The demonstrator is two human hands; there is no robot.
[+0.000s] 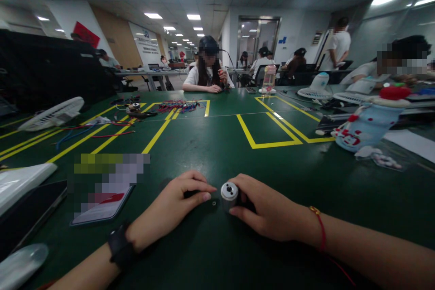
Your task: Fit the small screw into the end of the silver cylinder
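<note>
A silvery metal cylinder (229,191) stands on the green table, its round top facing up with small dark holes around the centre. It looks like a small motor. My right hand (261,204) grips its side between thumb and fingers. Just left of the cylinder, my left hand (186,195) has its index finger and thumb stretched out and apart, with nothing seen between them. A tiny ring-shaped piece (214,203), like a nut, lies on the table below those fingertips. The undersides of my fingers are hidden.
A phone-like flat item (102,208), partly blurred, lies left. Bundles of coloured wires (180,106) are farther back. A blue cup (369,124) stands right, and a clear bottle (269,79) at the back. Across the table (200,140) a person (209,65) sits holding something orange.
</note>
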